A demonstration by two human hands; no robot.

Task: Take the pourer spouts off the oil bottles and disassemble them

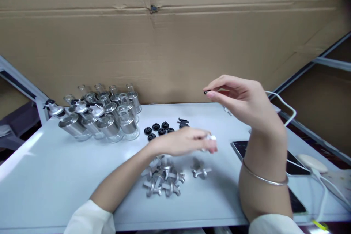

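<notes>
My left hand [183,142] is closed around a silvery metal bottle top [210,138], blurred and mostly covered by the fingers. Raised at the right, my right hand [237,97] pinches a small black part [207,91] between thumb and fingertips. Below the left hand lies a pile of silver metal bottle tops [161,181], with a single metal top [201,171] to its right. Just beyond the left hand are several round black stoppers [156,127] and a small heap of black levers [183,121].
Several glass bottles with metal sleeves [109,128] stand at the left rear; the front few carry tops with black levers. At the right lie a dark tablet [296,166], a white oval device [312,162] and white cables [323,197]. Cardboard [175,55] walls the back.
</notes>
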